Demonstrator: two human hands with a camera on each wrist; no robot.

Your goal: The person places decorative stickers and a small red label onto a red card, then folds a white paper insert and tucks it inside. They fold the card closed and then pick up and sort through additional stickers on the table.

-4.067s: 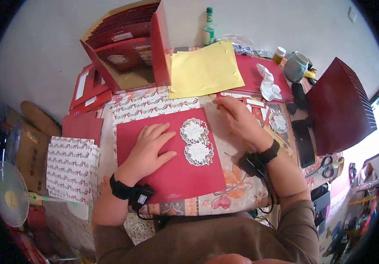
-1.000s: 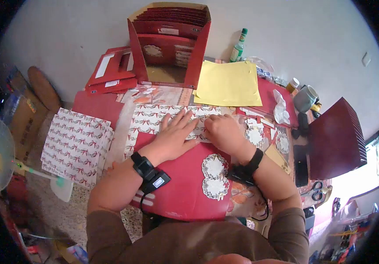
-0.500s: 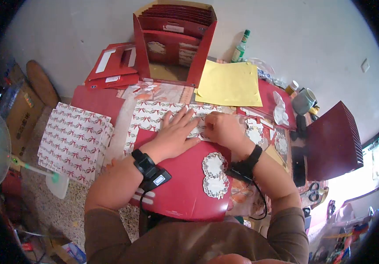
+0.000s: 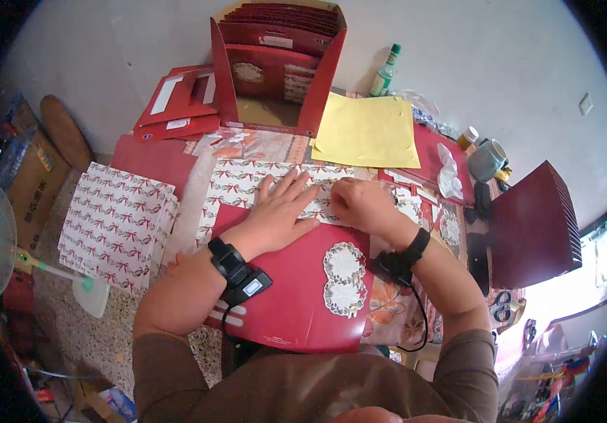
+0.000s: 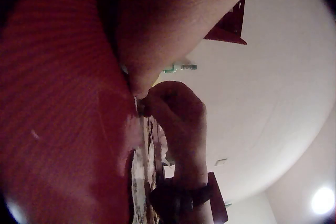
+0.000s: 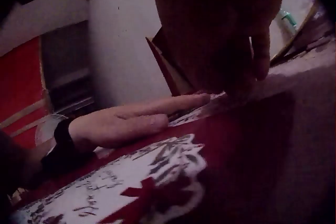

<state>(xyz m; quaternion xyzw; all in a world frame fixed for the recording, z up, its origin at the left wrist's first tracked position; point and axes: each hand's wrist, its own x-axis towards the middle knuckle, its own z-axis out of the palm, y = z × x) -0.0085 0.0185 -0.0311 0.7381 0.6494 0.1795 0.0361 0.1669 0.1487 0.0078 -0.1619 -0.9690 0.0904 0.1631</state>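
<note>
A red card panel (image 4: pixel 296 282) with two white scalloped wreath labels (image 4: pixel 345 278) lies before me, its near edge reaching my body. Beyond it, white paper printed with garlands and red bows (image 4: pixel 236 180) lies along its far edge. My left hand (image 4: pixel 279 215) rests flat on this seam, fingers spread onto the patterned paper. Close to its right, my right hand (image 4: pixel 363 204) presses down with curled fingers where paper and panel meet. In the right wrist view its fingertips (image 6: pixel 231 85) are right at the paper's edge, in shadow; nothing shows held in them.
A patterned stack (image 4: pixel 116 218) sits at the left. At the back are a red box (image 4: pixel 222 77), red folders (image 4: pixel 176 106), yellow sheets (image 4: pixel 367 134) and a green-capped bottle (image 4: pixel 384 74). To the right are a mug (image 4: pixel 486 161), scissors (image 4: pixel 503 307) and a dark-red stack (image 4: pixel 536 225).
Since the oldest frame, both hands have gone forward to the patterned paper, the right one curling, and the red panel has come nearer me. Lately the right hand has slid slightly right.
</note>
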